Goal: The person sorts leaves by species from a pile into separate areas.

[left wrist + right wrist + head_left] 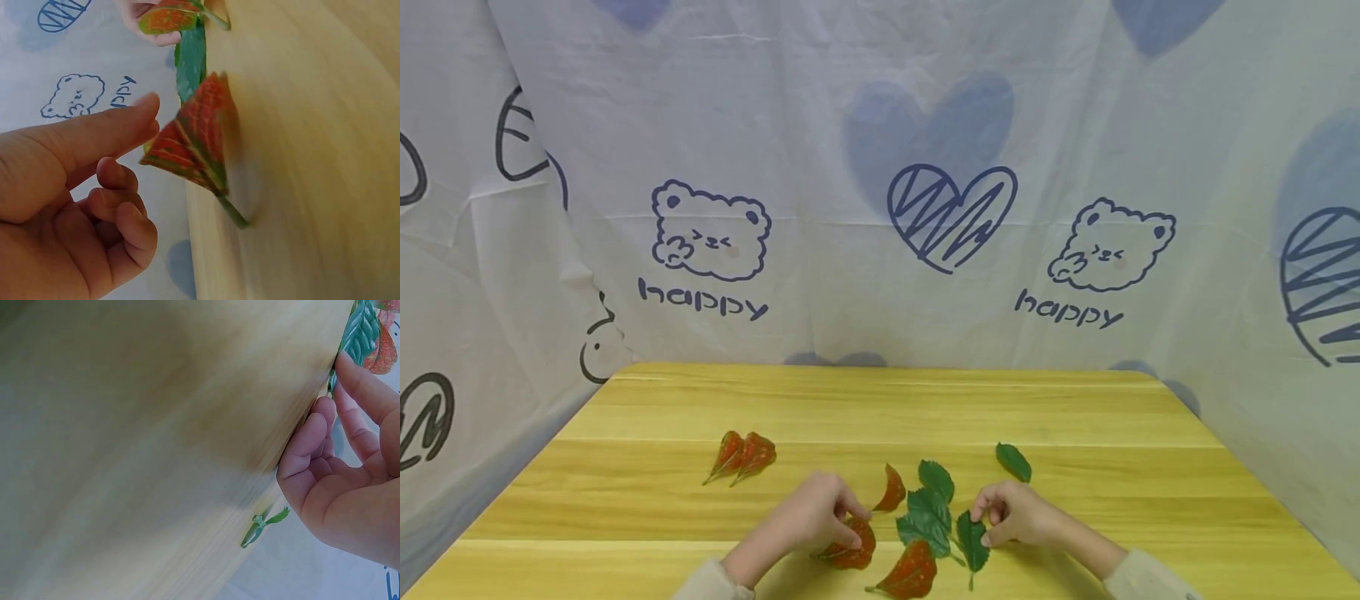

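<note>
Thumb and forefinger of my left hand (820, 512) pinch a red leaf (857, 554) with greenish veins, low over the table. In the left wrist view that red leaf (194, 140) is bent and tilted, its stem toward the wood; the other fingers are curled. My right hand (1015, 512) pinches a dark green toothed leaf (972, 537) by its edge, close to the tabletop. Between the hands lie several overlapping green leaves (928, 512), a red leaf (912, 571) in front and a narrow curled red leaf (891, 490) behind.
Two red leaves (745, 454) lie at the left of the wooden table (625, 500). A single green leaf (1013, 461) rests beyond my right hand. A white cloth (820, 167) with printed hearts and bears hangs behind and beside the table.
</note>
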Tool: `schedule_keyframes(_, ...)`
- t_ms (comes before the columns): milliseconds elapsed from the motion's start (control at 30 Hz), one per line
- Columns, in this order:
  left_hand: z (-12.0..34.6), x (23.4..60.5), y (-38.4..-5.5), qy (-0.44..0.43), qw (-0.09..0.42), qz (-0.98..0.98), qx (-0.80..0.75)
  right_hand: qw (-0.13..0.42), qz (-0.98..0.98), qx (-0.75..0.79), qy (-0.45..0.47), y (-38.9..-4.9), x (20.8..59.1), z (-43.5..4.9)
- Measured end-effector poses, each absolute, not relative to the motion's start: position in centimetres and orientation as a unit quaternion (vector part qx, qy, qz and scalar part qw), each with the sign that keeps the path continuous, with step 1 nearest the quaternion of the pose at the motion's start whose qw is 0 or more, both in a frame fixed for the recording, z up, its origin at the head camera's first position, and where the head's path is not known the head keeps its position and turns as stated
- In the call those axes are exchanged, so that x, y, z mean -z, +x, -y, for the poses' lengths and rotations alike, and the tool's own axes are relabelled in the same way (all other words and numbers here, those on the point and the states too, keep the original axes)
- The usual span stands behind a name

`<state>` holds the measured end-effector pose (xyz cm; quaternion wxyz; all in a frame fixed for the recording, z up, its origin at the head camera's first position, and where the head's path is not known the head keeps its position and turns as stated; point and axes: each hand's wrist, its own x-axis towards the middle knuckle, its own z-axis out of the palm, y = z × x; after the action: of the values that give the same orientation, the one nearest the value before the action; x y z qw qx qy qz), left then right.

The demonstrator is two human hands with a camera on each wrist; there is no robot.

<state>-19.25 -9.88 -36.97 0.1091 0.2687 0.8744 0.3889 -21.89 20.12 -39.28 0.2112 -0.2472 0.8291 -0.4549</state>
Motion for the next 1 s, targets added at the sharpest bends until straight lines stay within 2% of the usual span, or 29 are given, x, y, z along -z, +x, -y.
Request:
schedule_keyframes(767, 10.5, 38.6, -20.3, 0.266, 0.158, -0.874, -0.375, 0.21, -0.831, 0.455, -0.242, -22.0, 39.5, -20.1)
schedule_keyframes(1000, 10.6, 38.6, -20.5, 0.27, 0.159, -0.875, -0.369, 0.209, -0.836, 0.446, -0.242, -22.2, 39.6, -20.1)
